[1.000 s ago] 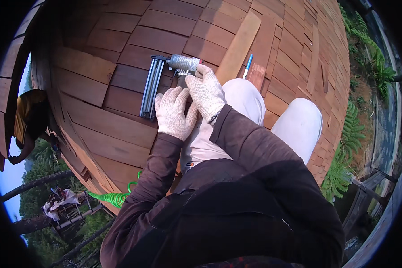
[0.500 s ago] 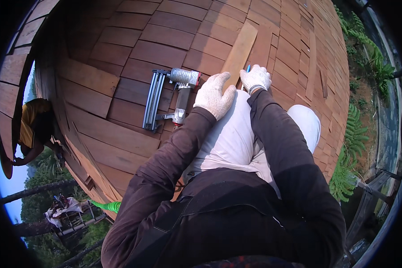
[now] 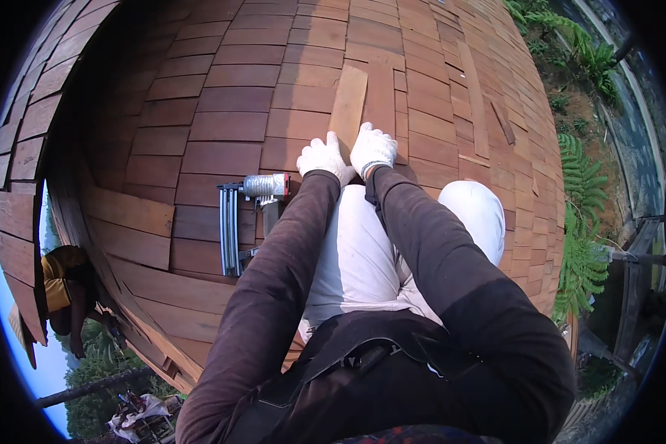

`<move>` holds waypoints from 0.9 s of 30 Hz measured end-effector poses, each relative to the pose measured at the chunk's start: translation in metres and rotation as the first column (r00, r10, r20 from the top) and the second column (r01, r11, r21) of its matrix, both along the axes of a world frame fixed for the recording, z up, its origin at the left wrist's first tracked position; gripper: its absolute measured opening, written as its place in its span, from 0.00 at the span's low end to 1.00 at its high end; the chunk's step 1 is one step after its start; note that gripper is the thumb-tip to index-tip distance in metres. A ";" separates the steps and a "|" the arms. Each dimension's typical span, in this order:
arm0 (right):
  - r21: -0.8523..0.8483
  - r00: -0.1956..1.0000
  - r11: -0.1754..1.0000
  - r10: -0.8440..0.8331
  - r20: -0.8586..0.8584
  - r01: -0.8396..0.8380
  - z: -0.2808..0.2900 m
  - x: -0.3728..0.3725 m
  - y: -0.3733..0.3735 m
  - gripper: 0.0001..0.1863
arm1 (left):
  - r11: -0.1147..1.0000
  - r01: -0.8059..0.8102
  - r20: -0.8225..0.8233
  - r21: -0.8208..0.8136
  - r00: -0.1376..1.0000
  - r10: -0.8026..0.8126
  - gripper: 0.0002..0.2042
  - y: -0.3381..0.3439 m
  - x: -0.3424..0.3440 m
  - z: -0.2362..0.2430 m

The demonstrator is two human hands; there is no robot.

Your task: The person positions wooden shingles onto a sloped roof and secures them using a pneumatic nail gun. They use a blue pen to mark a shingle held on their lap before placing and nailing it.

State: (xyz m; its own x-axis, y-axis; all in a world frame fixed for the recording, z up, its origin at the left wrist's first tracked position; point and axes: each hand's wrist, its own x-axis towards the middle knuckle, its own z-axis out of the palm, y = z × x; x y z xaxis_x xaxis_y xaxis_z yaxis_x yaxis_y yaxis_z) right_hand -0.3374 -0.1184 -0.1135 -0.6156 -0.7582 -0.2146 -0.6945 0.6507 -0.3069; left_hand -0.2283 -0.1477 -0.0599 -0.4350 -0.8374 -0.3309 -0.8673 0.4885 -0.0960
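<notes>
My left hand [image 3: 324, 158], in a white knit glove, has its fingers apart on the shingles at the lower end of a lighter wooden board [image 3: 348, 96]. Beside it my right hand [image 3: 374, 149] is closed over the board's lower right, with whatever it holds hidden. Left of both hands a nail gun [image 3: 266, 186] lies on the roof, its grey magazine on the far side from me and its lower body partly behind my left arm. My knee in pale trousers [image 3: 472, 214] rests on the roof to the right.
Wooden shingles [image 3: 233, 115] cover the curving roof around me, with loose strips [image 3: 502, 118] to the right. At the far left a co-worker in a yellow top [image 3: 58, 288] is below an overhanging shingled edge [image 3: 15, 229]. Ferns [image 3: 581, 207] grow beyond the right edge.
My hands have left the nail gun, now lying on the roof, and moved right to the light board. The blue pen seen earlier is now hidden. The view has shifted.
</notes>
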 end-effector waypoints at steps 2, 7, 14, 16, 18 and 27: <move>-0.022 0.999 1.000 -0.003 -0.047 0.001 -0.007 0.001 -0.001 0.18 | 1.000 0.026 0.061 0.001 0.998 -0.026 0.54 0.003 -0.005 0.010; -0.060 0.983 0.984 -0.163 0.078 0.168 -0.005 -0.004 0.001 0.17 | 0.997 0.078 0.171 -0.011 0.982 -0.075 0.58 0.003 -0.021 0.014; -0.381 0.733 0.706 -0.287 0.617 0.597 0.000 0.000 -0.004 0.19 | 0.993 0.066 0.124 -0.096 0.991 -0.054 0.55 -0.001 -0.020 -0.007; -0.438 0.628 0.559 -0.204 0.751 0.704 0.020 0.010 -0.015 0.16 | 0.992 -0.052 0.013 -0.117 0.998 0.054 0.48 -0.043 -0.001 -0.050; -0.537 0.646 0.489 -0.073 0.760 0.687 0.047 0.009 -0.019 0.09 | 0.986 -0.160 -0.110 -0.052 0.982 0.154 0.45 -0.051 0.003 -0.069; -0.678 0.561 0.599 0.414 0.717 0.426 0.181 -0.013 0.074 0.11 | 0.999 -0.029 -0.247 -0.029 0.969 0.021 0.53 -0.014 0.011 -0.013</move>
State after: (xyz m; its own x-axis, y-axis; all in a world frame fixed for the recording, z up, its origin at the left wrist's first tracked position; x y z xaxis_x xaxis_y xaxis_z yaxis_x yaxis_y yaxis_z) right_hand -0.3504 -0.0442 0.0676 -0.5156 -0.8560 0.0387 0.1056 -0.1082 -0.9885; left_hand -0.2173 -0.1618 -0.0732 -0.4786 -0.8576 -0.1885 -0.8780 0.4665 0.1068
